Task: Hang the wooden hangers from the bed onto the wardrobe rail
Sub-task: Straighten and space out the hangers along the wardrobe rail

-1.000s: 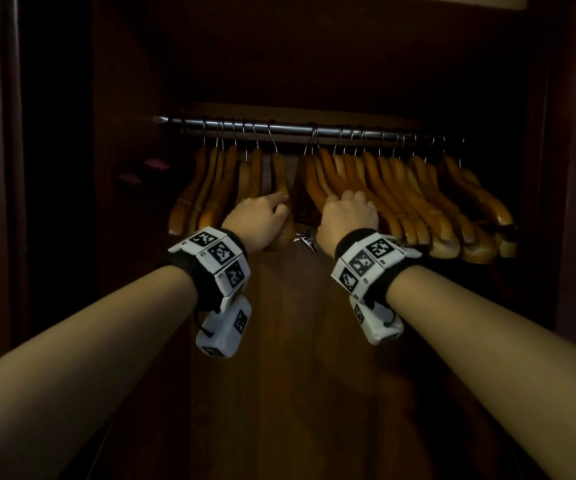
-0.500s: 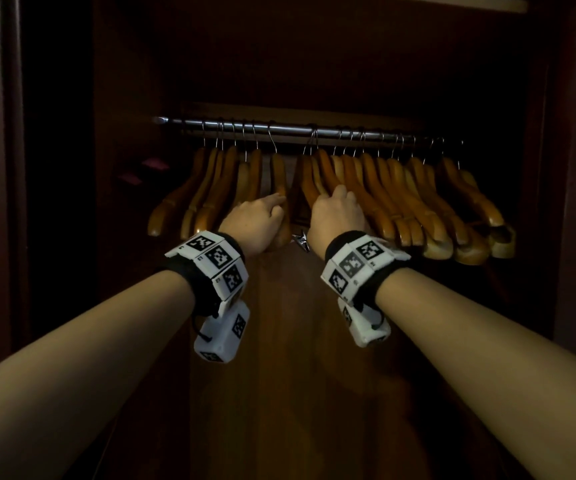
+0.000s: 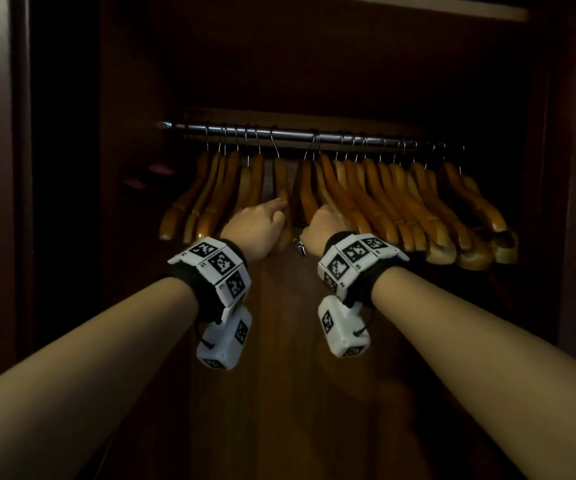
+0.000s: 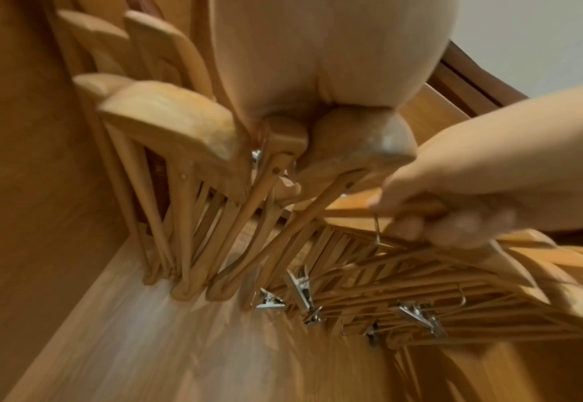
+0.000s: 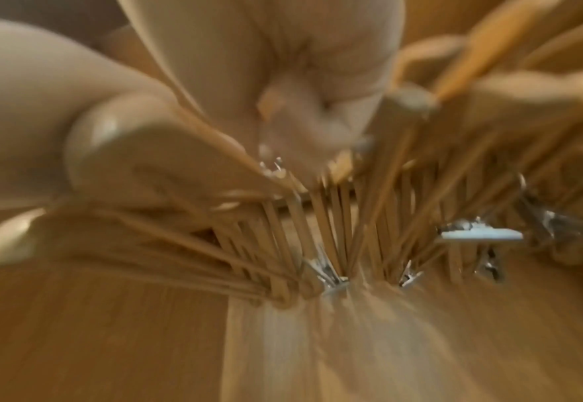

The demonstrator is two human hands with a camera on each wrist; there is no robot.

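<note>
Several wooden hangers hang by metal hooks from the steel wardrobe rail point(image 3: 279, 133), in a left group point(image 3: 210, 192) and a larger right group point(image 3: 401, 206). My left hand point(image 3: 259, 226) grips the lower arm of a single hanger point(image 3: 281, 181) in the gap between the groups; its rounded end point(image 4: 358, 141) sticks out below my palm. My right hand point(image 3: 324, 220) is at the left edge of the right group. In the left wrist view my right hand point(image 4: 454, 195) has its fingers curled round a hanger's thin bar point(image 4: 348, 213). The right wrist view is blurred.
Dark wardrobe walls stand close on both sides point(image 3: 65, 237) and a wooden back panel point(image 3: 279, 375) lies behind the hangers. Metal clips point(image 4: 300, 288) dangle from some hanger bars. The left end of the rail point(image 3: 175, 126) is bare.
My right hand has shifted a little to the left, toward the left hand. The left group of hangers has swung outward to the left. My left hand has stayed on its hanger.
</note>
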